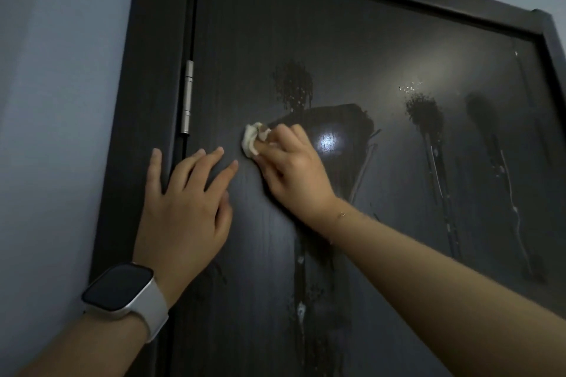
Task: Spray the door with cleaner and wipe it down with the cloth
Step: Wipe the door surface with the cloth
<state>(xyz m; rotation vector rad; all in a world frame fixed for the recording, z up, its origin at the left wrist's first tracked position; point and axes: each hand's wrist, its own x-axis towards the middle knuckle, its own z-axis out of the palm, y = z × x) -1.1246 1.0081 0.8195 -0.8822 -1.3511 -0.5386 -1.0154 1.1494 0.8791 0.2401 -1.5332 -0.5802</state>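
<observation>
White cloth (252, 139) is sitting bunched under right hand (294, 174), fingers curled on it, pressing against dark door (382, 76), protruding up-left past fingertips. Left hand (183, 202) is lying flat, fingers spread, below-left, straddling the door's hinge-side edge.

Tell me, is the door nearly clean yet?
Not yet. Spraying looks done: the door has wet spray patches and drips. Wiping has begun: the right hand presses the cloth beside a smeared streak, while the left hand rests flat on the door. The patches at right and the drips lower down are unwiped.
</observation>
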